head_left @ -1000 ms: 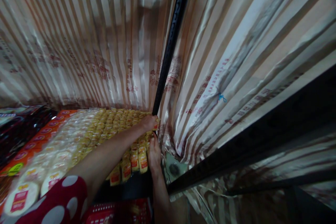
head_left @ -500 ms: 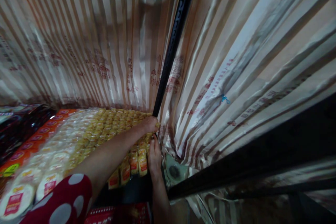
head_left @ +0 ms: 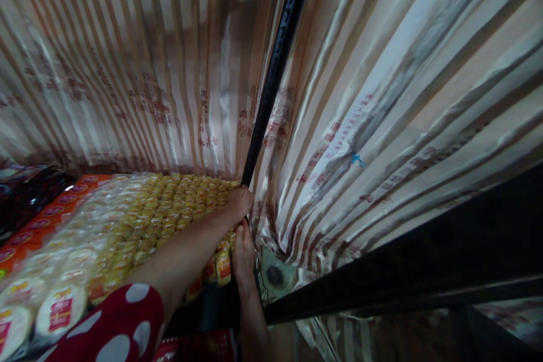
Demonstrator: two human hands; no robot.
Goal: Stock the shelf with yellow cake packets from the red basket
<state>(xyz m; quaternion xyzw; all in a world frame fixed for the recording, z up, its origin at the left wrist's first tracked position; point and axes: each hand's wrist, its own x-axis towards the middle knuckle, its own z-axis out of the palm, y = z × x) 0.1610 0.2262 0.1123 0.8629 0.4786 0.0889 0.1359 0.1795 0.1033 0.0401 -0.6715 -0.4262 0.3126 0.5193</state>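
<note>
My left hand (head_left: pixel 241 200) reaches across to the far right corner of the display, against the foot of the black upright post (head_left: pixel 274 76). Its fingers bend away from view, and whatever they hold or touch is hidden. Just below it, my right hand (head_left: pixel 243 246) lies along the shelf's right side with its fingers stretched out. It is right beside the last row of small yellow-wrapped snack packets (head_left: pixel 169 203). These packets stand in tight rows, and my left forearm covers part of them.
Left of the yellow rows are clear-wrapped round white packs (head_left: pixel 61 308), an orange strip (head_left: pixel 55 206) and dark glossy packages (head_left: pixel 29 198). Striped printed fabric (head_left: pixel 182 56) hangs behind. A thick black beam (head_left: pixel 403 254) crosses at the right. A blue tie (head_left: pixel 357 159) sits on the fabric.
The view has shifted slightly, so the display, post and both hands appear a little further left. My left hand stays at the post's foot, and my right hand stays just below it.
</note>
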